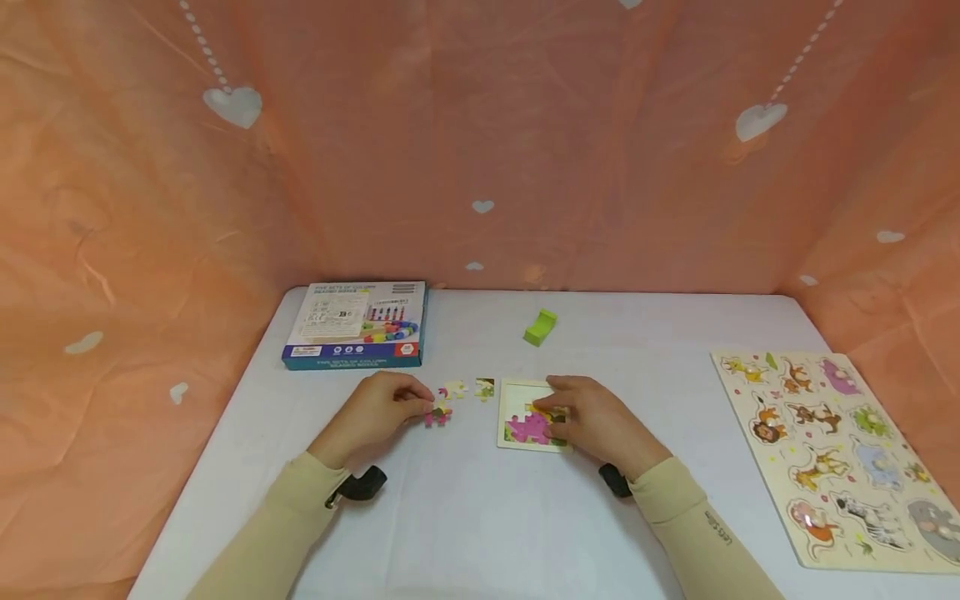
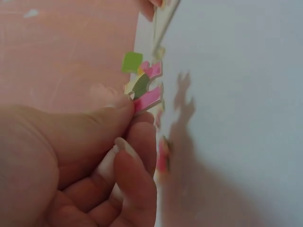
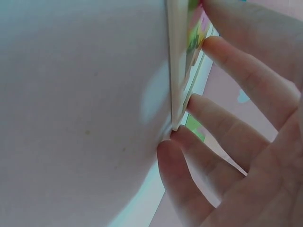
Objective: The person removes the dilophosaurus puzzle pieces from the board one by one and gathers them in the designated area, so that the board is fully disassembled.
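Observation:
Between thumb and fingertips, my left hand [image 1: 378, 417] pinches a jigsaw piece [image 2: 150, 90] coloured pink, green and cream, held up over the white table. Just beyond it lie two loose pieces, a pale one [image 1: 453, 389] and a green and brown one [image 1: 484, 388]. To their right is a small square puzzle tray [image 1: 525, 448], partly filled with pink and yellow pieces [image 1: 528, 427]; its upper left shows bare backing. My right hand [image 1: 603, 417] rests on the tray's right side, fingers spread, fingertips touching the frame and the fitted pieces. The hand hides the tray's right part.
A boxed bead set [image 1: 356, 325] lies at the back left. A curved green block [image 1: 540, 327] sits behind the tray. On the right, a large wooden animal puzzle board [image 1: 783, 492] reaches the table's edge. Orange cloth [image 1: 480, 150] with hearts hangs around the table.

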`<action>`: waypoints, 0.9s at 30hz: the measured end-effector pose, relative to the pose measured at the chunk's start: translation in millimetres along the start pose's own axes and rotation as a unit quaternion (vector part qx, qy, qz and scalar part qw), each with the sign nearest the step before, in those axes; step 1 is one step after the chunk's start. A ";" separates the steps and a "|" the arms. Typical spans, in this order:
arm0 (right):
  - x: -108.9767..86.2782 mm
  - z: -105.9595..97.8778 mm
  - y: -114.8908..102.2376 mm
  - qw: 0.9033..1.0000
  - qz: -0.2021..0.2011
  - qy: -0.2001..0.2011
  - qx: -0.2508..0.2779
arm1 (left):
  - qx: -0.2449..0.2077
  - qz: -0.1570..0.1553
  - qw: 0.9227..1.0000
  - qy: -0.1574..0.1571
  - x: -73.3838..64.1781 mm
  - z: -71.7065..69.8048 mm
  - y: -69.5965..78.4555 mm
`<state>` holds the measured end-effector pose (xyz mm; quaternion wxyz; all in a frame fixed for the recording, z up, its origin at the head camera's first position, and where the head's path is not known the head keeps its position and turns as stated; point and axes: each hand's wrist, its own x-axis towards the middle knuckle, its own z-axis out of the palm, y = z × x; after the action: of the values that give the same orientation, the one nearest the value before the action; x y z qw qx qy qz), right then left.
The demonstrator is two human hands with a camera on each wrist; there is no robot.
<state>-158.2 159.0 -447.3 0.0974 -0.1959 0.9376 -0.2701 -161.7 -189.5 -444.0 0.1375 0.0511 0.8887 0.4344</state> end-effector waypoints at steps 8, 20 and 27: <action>0.6 1.1 -0.2 1.000 -0.001 0.001 0.003 | 0.006 -0.015 1.000 -0.013 -8.1 -9.2 -11.3; 0.8 1.5 0.8 1.000 0.004 -0.004 0.006 | 0.032 -0.005 0.999 -0.006 -8.8 -11.1 -15.5; 0.6 1.6 0.5 1.000 0.013 -0.003 0.009 | 0.025 -0.006 1.000 0.013 -9.0 -16.1 -13.9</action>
<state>-158.4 158.3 -448.9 0.1052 -0.1833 0.9376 -0.2762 -157.3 -212.2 -443.7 0.1270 0.0439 0.9015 0.4115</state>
